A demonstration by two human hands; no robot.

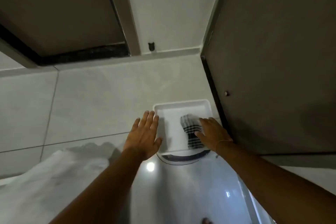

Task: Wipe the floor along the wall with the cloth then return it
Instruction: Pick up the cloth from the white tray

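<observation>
Big pale grey floor tiles [94, 100] filled the room, and they ran up to a white wall [169, 11] with a low grey skirting strip [171, 53]. One dark brown door [276, 56] stood on the right side, and another brown door [60, 11] was on the far left. A small black door stopper [151, 46] sat low on the wall.

A white tray [181, 104] rested on top of a shiny white round thing [181, 187]; I could not tell what that was. The cloth [192, 131], striped black and grey, lay bunched up inside the tray, on its right side.

The right hand [212, 134] lay on the cloth, with its fingers and thumb touching it. They looked spread out, not squeezed around it, and I could not tell for sure if they gripped it. A thin thread went around that wrist. The left hand [144, 134] was flat and wide open, holding nothing, just at the left edge of the tray. Both hands were apart from each other.
</observation>
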